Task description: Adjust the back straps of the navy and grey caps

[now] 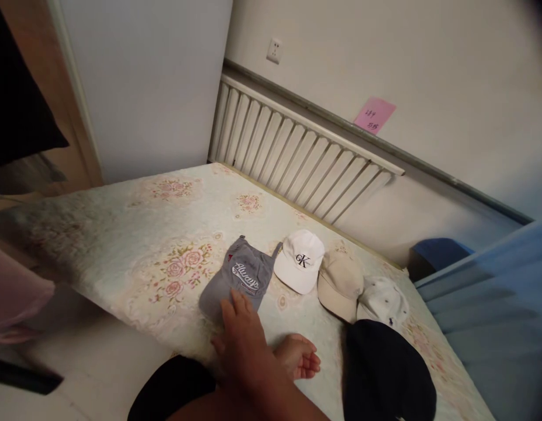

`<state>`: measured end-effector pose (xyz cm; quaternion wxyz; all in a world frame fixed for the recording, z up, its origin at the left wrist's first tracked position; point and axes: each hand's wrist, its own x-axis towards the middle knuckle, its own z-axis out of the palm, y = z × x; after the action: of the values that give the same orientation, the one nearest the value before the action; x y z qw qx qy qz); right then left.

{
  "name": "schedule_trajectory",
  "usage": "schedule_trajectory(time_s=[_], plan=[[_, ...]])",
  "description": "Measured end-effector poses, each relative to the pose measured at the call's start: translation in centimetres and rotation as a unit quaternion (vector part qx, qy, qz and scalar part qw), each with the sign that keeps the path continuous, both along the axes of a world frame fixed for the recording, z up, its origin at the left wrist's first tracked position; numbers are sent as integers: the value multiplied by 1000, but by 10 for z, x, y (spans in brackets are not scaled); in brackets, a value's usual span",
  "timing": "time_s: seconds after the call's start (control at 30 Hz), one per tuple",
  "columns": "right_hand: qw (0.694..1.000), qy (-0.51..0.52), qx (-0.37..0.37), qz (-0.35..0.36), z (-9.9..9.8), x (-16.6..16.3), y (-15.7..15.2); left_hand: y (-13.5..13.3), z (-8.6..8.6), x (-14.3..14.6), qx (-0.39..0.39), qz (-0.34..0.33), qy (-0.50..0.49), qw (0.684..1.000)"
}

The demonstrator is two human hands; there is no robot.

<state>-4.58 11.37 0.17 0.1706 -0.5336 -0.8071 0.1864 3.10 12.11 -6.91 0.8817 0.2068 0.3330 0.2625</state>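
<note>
My right hand (242,327) reaches across to the left and lies on the brim of a grey baseball cap (249,266) with white "Always" lettering. Its fingers are stretched out over the brim, and the thumb is partly hidden. Beneath the right forearm, my left hand (299,355) rests palm up, with loosely bent fingers and nothing in it. Right of the grey cap sits a white cap (300,260) with black "CK" letters. A beige cap (339,283), a whitish cap (385,299) and a large black cap (387,371) follow in a curved row.
The caps lie on a flower-patterned bed cover (183,269). A white radiator (288,140) runs along the wall behind. A blue curtain (507,304) hangs at right, with a dark blue thing (437,255) behind it. A black rounded thing (174,389) shows at the bottom.
</note>
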Motion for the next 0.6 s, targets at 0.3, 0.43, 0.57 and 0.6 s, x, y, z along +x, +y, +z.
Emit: schedule_trajectory(time_s=[0.3, 0.43, 0.57, 0.6], plan=[[970, -227, 88, -8, -21, -9, 29, 2, -6, 5, 3, -16, 18, 1000], [971, -205, 124, -18, 0, 5, 30, 7, -11, 10, 15, -15, 22, 1000], [981, -135, 132, -42, 30, 25, 28, 9, -17, 8, 42, -13, -20, 999], [985, -102, 131, -54, 38, 30, 27, 8, -17, 6, 49, -11, -44, 998]])
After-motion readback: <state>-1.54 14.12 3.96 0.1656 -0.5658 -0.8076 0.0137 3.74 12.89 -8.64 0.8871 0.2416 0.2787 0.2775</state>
